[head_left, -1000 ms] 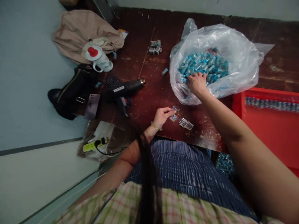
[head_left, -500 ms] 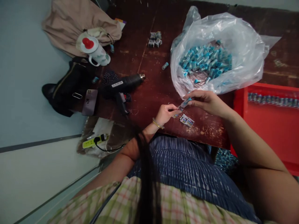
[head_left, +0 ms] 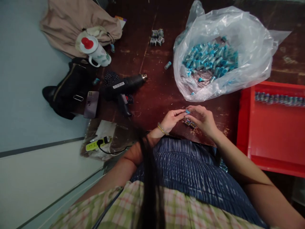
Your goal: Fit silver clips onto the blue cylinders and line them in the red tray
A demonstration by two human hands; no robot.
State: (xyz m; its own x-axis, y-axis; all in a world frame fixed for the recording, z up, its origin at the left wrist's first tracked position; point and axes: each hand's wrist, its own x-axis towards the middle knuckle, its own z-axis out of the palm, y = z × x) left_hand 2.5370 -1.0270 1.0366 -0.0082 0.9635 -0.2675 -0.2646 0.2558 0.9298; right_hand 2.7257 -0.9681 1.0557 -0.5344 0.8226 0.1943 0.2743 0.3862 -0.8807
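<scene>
My left hand (head_left: pixel 171 121) is closed, pinching a small clear vial with a blue cap (head_left: pixel 188 112) above the table's near edge. From the other side my right hand (head_left: pixel 203 119) reaches in, its thumb and fingertips bent around the capped end. Fingers hide most of the vial's body. Just below the hands lies a small pile of printed labels (head_left: pixel 191 124), partly covered by the right thumb. Beyond them, a clear plastic bag (head_left: pixel 252 41) stands open with many blue-capped vials (head_left: pixel 209 58) inside.
A red tray (head_left: pixel 244 124) at the right holds a row of labelled vials (head_left: pixel 278 99). One vial (head_left: pixel 167 65) lies left of the bag, near small wrapped bundles (head_left: pixel 157 37). Leftward are a heat gun (head_left: pixel 126 84), phone (head_left: pixel 91 104), lidded mug (head_left: pixel 101 57) and black bag (head_left: pixel 69 86).
My right hand has come down and left from the bag's edge, bringing the blue-capped vial closer to the left fingers. The left hand has shifted slightly right.
</scene>
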